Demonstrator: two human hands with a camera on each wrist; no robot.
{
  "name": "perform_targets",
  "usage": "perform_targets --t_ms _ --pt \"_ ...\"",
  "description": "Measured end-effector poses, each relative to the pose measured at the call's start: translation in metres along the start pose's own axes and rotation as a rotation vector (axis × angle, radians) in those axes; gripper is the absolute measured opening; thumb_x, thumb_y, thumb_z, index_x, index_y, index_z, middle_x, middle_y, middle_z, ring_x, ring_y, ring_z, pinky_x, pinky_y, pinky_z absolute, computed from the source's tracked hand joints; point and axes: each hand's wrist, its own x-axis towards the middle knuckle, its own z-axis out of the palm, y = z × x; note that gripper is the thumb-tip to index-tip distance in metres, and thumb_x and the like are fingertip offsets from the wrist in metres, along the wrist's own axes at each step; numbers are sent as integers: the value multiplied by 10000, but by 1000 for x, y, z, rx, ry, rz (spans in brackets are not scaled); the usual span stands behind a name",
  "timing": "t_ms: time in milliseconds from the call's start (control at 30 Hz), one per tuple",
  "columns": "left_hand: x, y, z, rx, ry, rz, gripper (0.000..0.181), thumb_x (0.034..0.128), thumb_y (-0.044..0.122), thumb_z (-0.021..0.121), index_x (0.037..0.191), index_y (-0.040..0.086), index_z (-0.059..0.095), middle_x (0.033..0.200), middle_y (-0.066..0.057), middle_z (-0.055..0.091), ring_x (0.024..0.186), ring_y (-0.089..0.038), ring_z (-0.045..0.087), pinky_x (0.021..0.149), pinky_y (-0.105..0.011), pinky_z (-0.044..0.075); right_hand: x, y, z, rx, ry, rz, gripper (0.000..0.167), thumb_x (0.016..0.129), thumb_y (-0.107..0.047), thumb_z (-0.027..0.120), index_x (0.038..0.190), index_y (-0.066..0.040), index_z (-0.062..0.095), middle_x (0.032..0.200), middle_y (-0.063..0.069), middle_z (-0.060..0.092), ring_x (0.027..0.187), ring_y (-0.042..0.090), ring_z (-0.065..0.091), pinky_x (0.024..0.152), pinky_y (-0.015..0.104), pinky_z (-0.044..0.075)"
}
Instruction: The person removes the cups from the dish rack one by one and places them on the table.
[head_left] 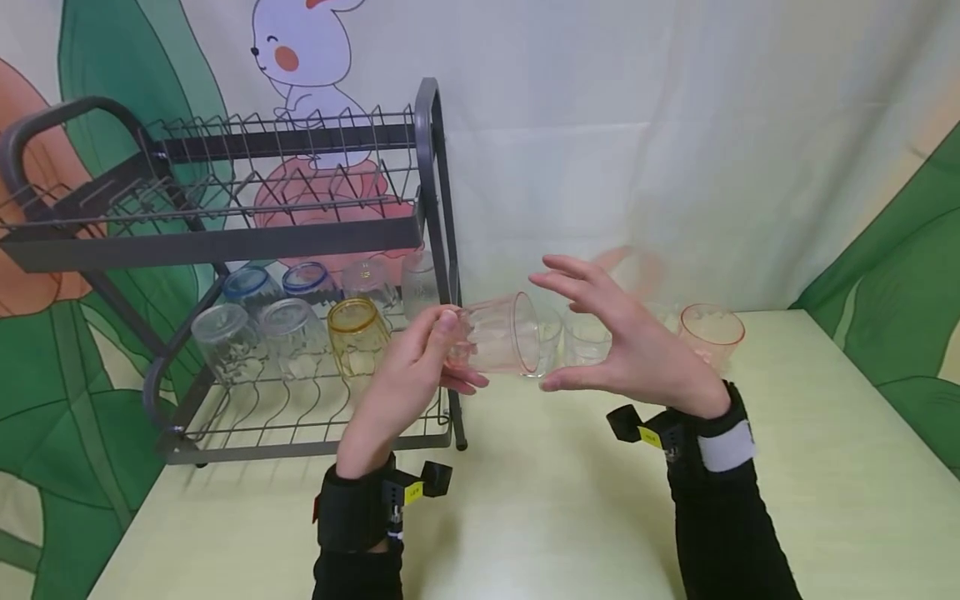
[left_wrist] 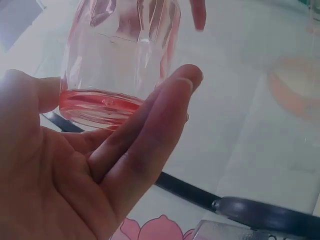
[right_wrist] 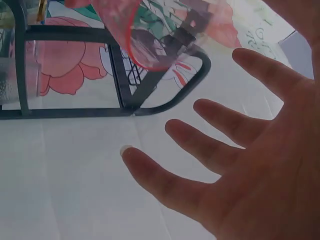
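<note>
A clear pink-tinted glass (head_left: 495, 333) lies sideways in the air, its rim toward the right. My left hand (head_left: 408, 367) grips it round the base, thumb on the near side; the left wrist view shows the fingers about the thicker pink bottom of the glass (left_wrist: 100, 102). Across from the rim, my right hand (head_left: 637, 342) is held with thumb and fingers spread wide. In the right wrist view a space separates those fingers from the glass (right_wrist: 150, 42), and nothing is in that palm.
At left stands a dark two-tier dish rack (head_left: 225, 250). Several upturned glasses sit on its lower tier, including a yellow one (head_left: 358, 333) and blue-rimmed ones. Behind my right hand, clear glasses (head_left: 587, 337) and a pink-rimmed glass (head_left: 711, 333) stand on the pale table (head_left: 540, 517) before a curtain.
</note>
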Motion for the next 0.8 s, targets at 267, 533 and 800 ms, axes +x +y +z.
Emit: perform_targets --t_ms 267,533,800 --pt "0 1 8 -48 -56 -31 541 1055 465 325 1363 32 427 1182 -229 584 778 -322 717 692 -437 592 3 -4 11 34 -40 -12 870 735 -222 887 1472 -131 435 1529 35 315 1336 204 397 929 403 503" --pt "3 0 12 -59 -88 -16 527 1061 456 306 1363 41 428 1107 -222 610 767 -318 717 670 -440 593 3 -5 13 140 -41 -9 737 782 -99 836 1420 -97 468 1418 31 411 1229 211 476 859 323 552" --pt "4 2 12 -10 -102 -28 524 1055 468 328 1319 39 471 1054 -183 636 785 -291 718 690 -437 593 4 -8 12 138 -31 -11 656 792 -85 817 1370 -91 506 1360 20 452 1178 203 484 822 314 564"
